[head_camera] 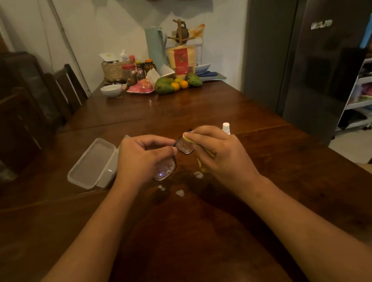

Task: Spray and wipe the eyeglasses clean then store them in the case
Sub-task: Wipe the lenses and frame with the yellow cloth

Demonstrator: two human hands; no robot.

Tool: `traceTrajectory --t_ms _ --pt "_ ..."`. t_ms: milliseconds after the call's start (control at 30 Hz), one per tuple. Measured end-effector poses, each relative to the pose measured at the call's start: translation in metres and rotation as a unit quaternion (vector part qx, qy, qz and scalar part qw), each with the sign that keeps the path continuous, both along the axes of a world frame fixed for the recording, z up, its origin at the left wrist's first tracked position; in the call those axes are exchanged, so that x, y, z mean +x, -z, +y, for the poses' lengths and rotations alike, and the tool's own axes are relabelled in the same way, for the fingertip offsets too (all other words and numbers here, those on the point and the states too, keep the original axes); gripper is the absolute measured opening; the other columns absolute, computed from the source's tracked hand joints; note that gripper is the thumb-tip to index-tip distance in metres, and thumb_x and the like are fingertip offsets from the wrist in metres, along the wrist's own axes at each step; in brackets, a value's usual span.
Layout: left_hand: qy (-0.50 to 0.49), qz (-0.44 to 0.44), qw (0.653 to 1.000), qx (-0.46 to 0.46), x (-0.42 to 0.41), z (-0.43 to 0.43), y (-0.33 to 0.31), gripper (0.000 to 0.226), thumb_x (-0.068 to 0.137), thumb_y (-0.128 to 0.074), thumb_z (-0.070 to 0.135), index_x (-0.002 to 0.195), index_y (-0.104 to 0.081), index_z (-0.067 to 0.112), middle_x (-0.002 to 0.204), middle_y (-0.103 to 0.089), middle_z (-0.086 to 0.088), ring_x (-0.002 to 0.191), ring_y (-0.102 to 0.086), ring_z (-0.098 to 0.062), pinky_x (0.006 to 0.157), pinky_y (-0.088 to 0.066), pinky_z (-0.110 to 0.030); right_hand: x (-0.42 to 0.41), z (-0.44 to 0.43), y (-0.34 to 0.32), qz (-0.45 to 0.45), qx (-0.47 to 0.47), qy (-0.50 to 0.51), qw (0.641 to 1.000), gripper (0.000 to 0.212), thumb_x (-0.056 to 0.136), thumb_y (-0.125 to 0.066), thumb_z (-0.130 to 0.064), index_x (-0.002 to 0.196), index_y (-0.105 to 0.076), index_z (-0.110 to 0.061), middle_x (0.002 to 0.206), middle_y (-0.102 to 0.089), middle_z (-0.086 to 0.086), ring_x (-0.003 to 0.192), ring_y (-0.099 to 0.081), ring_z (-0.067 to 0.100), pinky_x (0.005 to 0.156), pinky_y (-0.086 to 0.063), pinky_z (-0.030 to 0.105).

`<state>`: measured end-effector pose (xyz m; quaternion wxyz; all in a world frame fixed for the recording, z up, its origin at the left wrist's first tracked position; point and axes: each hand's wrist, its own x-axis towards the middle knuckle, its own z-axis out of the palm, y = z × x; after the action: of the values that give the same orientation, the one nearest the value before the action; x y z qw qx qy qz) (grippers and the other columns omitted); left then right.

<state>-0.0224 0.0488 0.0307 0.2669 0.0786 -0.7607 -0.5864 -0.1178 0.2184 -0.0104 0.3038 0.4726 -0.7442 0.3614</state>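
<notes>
While your left hand (145, 158) is pinching the eyeglasses (184, 147) near the bridge, with fingers curled round the dark frame, your right hand (218, 153) is pressing a yellow cloth (202, 166) onto the lens farther from you, thumb and fingers closed on the fabric. The nearer lens is showing under your left palm, and I cannot tell whether it is touching the table (188, 220). Just outside your left hand the clear case (92, 165) is lying open. Just beyond your right knuckles the white spray bottle (226, 128) is standing upright. Between your wrists pale droplets (180, 193) are sitting on the wood.
</notes>
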Motion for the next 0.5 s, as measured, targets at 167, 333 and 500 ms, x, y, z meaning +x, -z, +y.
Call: traceTrajectory --t_ms 167,333,500 --pt "-0.003 -0.001 1.0 0.01 0.0 -0.002 0.0 0.015 0.07 -0.078 -0.002 0.08 -0.077 0.01 0.075 -0.075 -0.013 0.073 -0.072 -0.029 0.075 -0.059 -0.044 -0.003 -0.003 0.002 0.024 0.022 -0.041 0.999 0.028 0.096 -0.061 -0.009 0.122 -0.07 -0.017 0.124 -0.067 -0.002 0.111 -0.065 0.014 0.077 -0.055 0.047" --pt "0.0 -0.004 1.0 0.002 -0.002 0.0 0.001 0.017 0.069 -0.08 -0.001 0.077 -0.077 0.013 0.07 -0.076 -0.005 0.07 -0.072 -0.02 0.067 -0.059 -0.031 -0.006 0.003 0.003 0.012 -0.002 0.04 0.999 0.029 0.096 -0.062 -0.013 0.121 -0.069 -0.024 0.123 -0.067 -0.008 0.111 -0.064 0.012 0.076 -0.05 0.05" --pt "0.003 0.003 1.0 0.002 -0.002 0.0 0.002 0.015 0.071 -0.078 -0.001 0.081 -0.077 0.011 0.073 -0.076 -0.006 0.072 -0.073 -0.019 0.067 -0.058 -0.028 0.0 -0.007 0.005 0.019 0.011 0.028 0.999 0.028 0.099 -0.06 -0.018 0.126 -0.066 -0.026 0.126 -0.066 -0.008 0.109 -0.065 0.014 0.076 -0.052 0.049"
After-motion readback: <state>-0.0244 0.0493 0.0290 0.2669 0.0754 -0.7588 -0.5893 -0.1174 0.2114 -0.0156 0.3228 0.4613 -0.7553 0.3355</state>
